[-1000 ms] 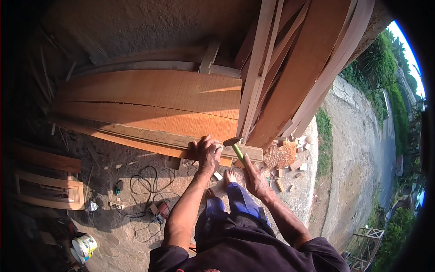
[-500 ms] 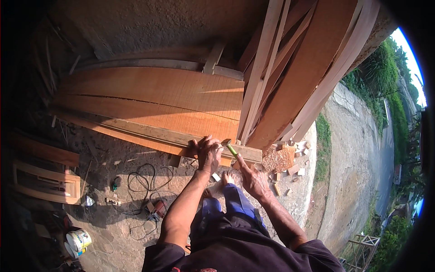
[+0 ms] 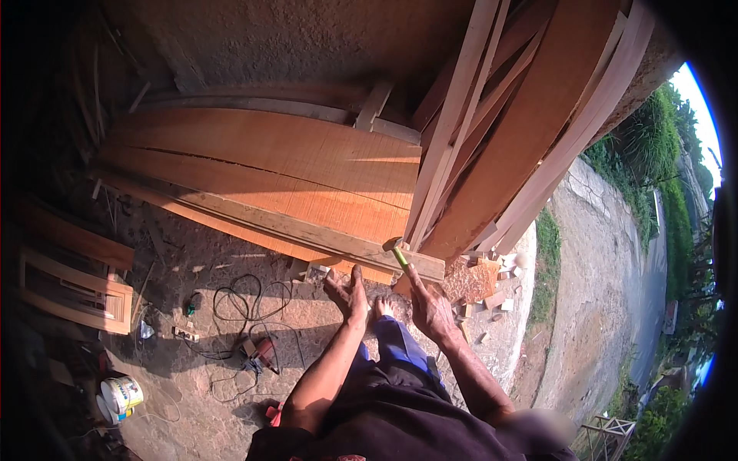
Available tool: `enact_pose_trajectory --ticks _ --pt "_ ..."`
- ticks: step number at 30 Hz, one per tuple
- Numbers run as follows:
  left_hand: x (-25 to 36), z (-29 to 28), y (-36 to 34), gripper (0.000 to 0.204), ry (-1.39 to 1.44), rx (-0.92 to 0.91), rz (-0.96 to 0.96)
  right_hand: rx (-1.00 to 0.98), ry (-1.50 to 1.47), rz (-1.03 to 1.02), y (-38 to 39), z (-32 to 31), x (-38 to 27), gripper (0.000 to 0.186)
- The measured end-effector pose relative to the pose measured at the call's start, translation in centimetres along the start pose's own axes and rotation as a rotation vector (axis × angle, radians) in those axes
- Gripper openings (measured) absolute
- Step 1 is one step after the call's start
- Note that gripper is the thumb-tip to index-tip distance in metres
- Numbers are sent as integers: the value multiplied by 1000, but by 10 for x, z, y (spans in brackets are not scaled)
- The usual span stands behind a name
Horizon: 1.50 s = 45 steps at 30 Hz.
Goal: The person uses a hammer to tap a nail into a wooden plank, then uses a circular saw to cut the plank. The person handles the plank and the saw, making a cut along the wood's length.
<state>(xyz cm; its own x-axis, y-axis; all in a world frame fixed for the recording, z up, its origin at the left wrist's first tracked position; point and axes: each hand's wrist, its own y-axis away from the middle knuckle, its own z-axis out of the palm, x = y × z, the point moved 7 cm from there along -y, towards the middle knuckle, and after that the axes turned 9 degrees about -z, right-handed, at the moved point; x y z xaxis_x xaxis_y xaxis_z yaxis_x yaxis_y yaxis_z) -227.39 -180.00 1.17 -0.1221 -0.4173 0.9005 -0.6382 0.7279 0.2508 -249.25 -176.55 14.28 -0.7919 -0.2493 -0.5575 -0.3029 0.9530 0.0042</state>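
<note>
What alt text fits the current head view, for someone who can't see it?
A person's right hand holds a hammer, its head near the right end of a strip on wide boards; the open left hand is by the boards' near edge. Planks fill the upper right, with offcuts below them and a bucket at lower left.

Dark short-sleeved shirt (image 3: 407, 422); blue trousers (image 3: 400, 342); bare hands (image 3: 433, 313), bare foot (image 3: 383, 308).

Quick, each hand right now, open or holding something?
Left hand: open, nothing visible in it.
Right hand: closed, holding the hammer.
</note>
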Motion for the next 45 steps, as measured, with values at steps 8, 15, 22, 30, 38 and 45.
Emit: enact_pose_trajectory --ticks 8,15,22,30,38,45 --pt "-17 60 -4 77 340 -132 -676 -48 26 -15 -8 -9 -14 67" --pt "-27 63 -1 85 324 39 -657 19 65 -94 -9 -21 -26 63" --pt "-45 74 -9 105 382 53 -601 34 100 -114 -9 -30 -20 68" --pt "-45 73 -12 98 413 52 -502 -66 97 -53 -20 -16 -12 67" --pt "-38 77 -13 98 463 70 -470 -115 81 -19 -22 -4 0 79" --pt "-30 74 -12 100 527 36 -414 -87 76 -10 -14 6 8 66"
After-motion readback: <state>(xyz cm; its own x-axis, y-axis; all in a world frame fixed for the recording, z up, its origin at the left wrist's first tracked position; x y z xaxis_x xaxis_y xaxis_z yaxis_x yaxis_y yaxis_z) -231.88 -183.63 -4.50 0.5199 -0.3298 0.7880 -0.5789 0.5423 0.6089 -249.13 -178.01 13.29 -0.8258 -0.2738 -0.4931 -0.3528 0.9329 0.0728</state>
